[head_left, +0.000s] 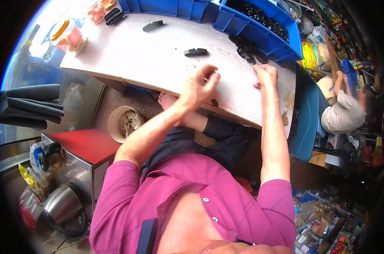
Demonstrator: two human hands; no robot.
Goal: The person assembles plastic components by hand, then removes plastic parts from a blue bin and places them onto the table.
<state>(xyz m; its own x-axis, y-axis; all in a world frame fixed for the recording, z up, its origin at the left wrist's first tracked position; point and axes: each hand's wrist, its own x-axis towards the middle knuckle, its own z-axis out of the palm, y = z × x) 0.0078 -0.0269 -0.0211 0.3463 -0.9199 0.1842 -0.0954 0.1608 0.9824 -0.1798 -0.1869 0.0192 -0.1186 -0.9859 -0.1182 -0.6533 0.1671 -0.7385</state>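
Note:
My left hand (199, 87) is raised over the near edge of the white table (128, 51), its fingers curled toward the thumb. Whatever lies between those fingertips is too small to make out. To its right, my right hand (267, 77) is closed with the fingers pinched together, low over the tabletop, and I cannot see what it holds. Just beyond the right hand lies a heap of small black pieces (246, 47). A black ridged block (196, 52) rests on the table beyond my left hand, and another black block (152, 26) lies farther back.
Blue bins (259, 31) line the far side, one full of black pieces. A lidded jar (67, 36) stands at the left. Below the table are a bucket (126, 122) and a red-topped cabinet (86, 144). Beyond a teal bin (304, 122), a person (344, 112) sits at right.

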